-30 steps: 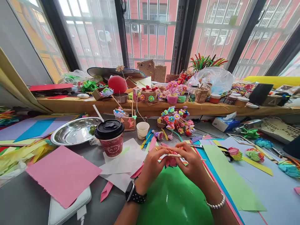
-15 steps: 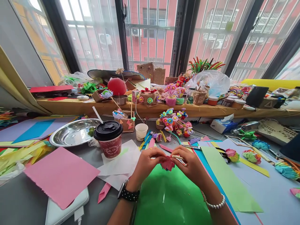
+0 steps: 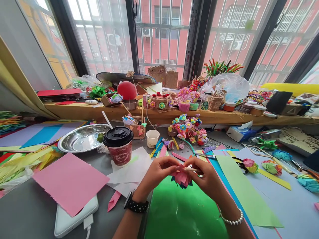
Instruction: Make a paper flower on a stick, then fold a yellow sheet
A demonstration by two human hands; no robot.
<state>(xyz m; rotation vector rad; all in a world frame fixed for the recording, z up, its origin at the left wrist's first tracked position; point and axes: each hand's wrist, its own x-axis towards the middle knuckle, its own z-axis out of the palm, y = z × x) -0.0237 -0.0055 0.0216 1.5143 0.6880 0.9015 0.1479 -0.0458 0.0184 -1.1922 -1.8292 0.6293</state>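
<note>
A pink folded-paper flower (image 3: 182, 180) with dark blue tips along its lower edge hangs between my two hands, above a glossy green sheet (image 3: 174, 212). My left hand (image 3: 159, 172) is closed, thumb and fingertips pinching the flower's upper edge from the left. From the right, my right hand (image 3: 205, 174) is also closed, gripping a thin whitish stick (image 3: 191, 169) whose tip meets the top of the flower. My fingers cover part of the flower's upper side.
A lidded cup (image 3: 119, 146) with a straw and a metal plate (image 3: 72, 141) stand on the left. Pink paper (image 3: 72, 182) lies over a white power bank (image 3: 74, 215). To the right are green paper (image 3: 249, 196) and finished paper flowers (image 3: 271, 167). Crafts crowd the sill (image 3: 159, 118).
The flower has tipped, so more of its pink petals and blue tips show below my fingers. The whole view has shifted slightly. Both hands keep their hold.
</note>
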